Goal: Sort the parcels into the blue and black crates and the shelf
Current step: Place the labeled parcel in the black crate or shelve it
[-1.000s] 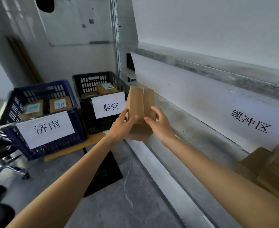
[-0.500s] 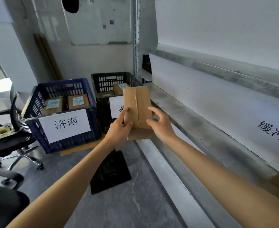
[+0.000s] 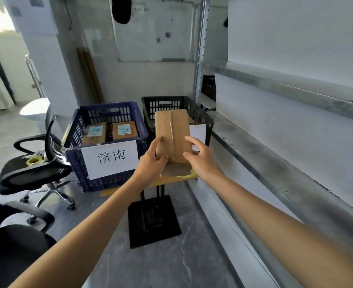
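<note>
Item: one cardboard parcel (image 3: 172,136), upright, taped seam facing near, in front of the black crate (image 3: 200,115), right of the blue crate (image 3: 109,107). Grip: left hand (image 3: 152,163) and right hand (image 3: 202,161) both clasp its lower end. Risk: low hold may let it tip; label unseen, so missorting is possible.

Both hands, left hand (image 3: 151,165) and right hand (image 3: 202,161), hold a cardboard parcel (image 3: 173,136) upright before the black crate (image 3: 177,104), beside the blue crate (image 3: 107,113).

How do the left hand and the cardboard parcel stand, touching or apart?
Touching. The head view shows the left hand gripping the parcel, thumb pressed on its front face, forefinger along its left edge.
</note>
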